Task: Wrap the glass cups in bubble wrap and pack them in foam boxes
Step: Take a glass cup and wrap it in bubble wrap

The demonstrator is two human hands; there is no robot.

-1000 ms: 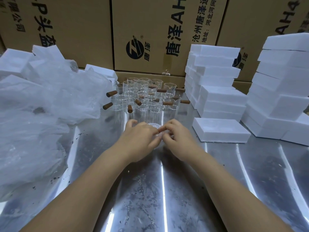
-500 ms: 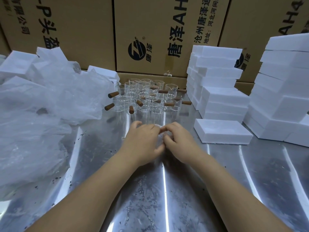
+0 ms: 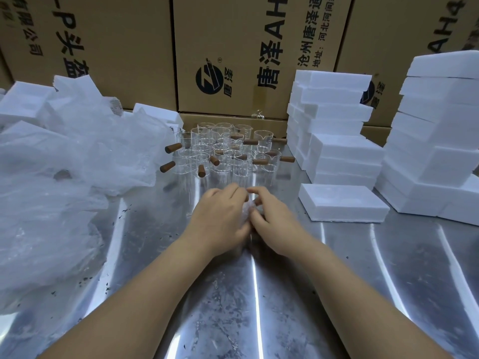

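My left hand (image 3: 220, 216) and my right hand (image 3: 272, 218) meet at the middle of the steel table, fingers curled round a small bundle of clear bubble wrap (image 3: 247, 207). Only a sliver of the wrap shows between the hands; whatever is inside it is hidden. Just beyond my fingers stand several glass cups (image 3: 228, 154) with brown wooden handles. A single white foam box (image 3: 342, 202) lies flat to the right of my hands.
A big heap of clear bubble wrap (image 3: 59, 182) covers the table's left side. Two tall stacks of foam boxes (image 3: 334, 133) (image 3: 438, 136) stand at the right. Cardboard cartons (image 3: 233, 53) wall off the back. Bare steel table (image 3: 233, 307) lies near me.
Both hands have stayed together on the wrapped bundle, with the fingers shifting a little over it. The view has tilted slightly.
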